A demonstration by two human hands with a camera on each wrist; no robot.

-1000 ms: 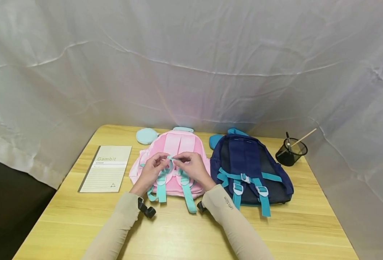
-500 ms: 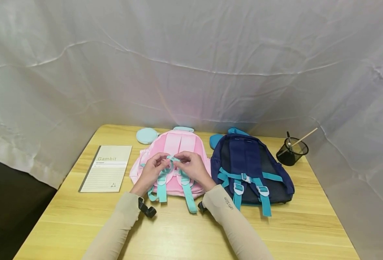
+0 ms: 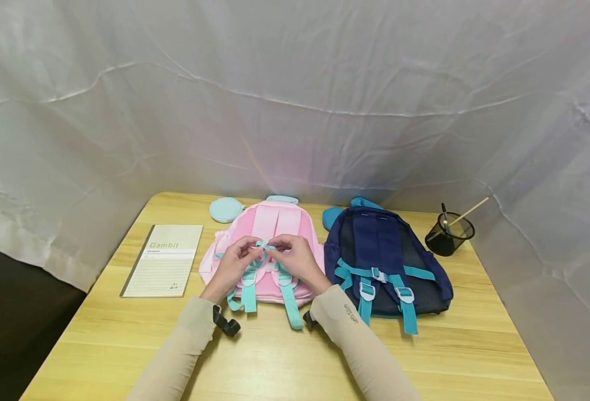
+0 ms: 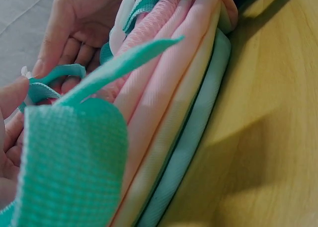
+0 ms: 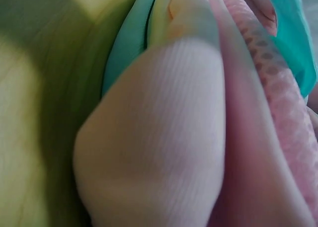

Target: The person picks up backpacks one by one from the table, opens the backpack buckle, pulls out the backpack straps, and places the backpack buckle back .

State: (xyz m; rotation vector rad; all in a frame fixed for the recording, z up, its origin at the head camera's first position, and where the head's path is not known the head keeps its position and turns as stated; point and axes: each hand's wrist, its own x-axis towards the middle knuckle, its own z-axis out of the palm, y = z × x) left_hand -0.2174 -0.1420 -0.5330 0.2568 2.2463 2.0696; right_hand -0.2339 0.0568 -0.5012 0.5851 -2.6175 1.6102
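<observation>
Nearest: loose teal webbing tails (image 3: 291, 306), hanging off pink backpack (image 3: 263, 220). Bag lies on table (image 3: 270, 367), back panel up. L hand (image 3: 231, 264) & R hand (image 3: 299, 257) both pinch thin teal strap (image 3: 264, 245) over bag's middle. Step now: prob. adjusting strap; next move likely needs steady pinch both sides, w/ tails poss. snagging. Notebook (image 3: 162, 262) to L; navy backpack (image 3: 382, 239) close on R, limiting elbow room. Beyond: mesh pen cup (image 3: 440, 243), round pouch (image 3: 226, 210), grey curtain (image 3: 295, 100).

On the wooden table (image 3: 265, 362) there lie, from left to right, a notebook (image 3: 162, 262), a round pale pouch (image 3: 226, 210), a pink backpack (image 3: 264, 223), a dark blue backpack (image 3: 382, 250) and a black cup (image 3: 441, 243).
</observation>
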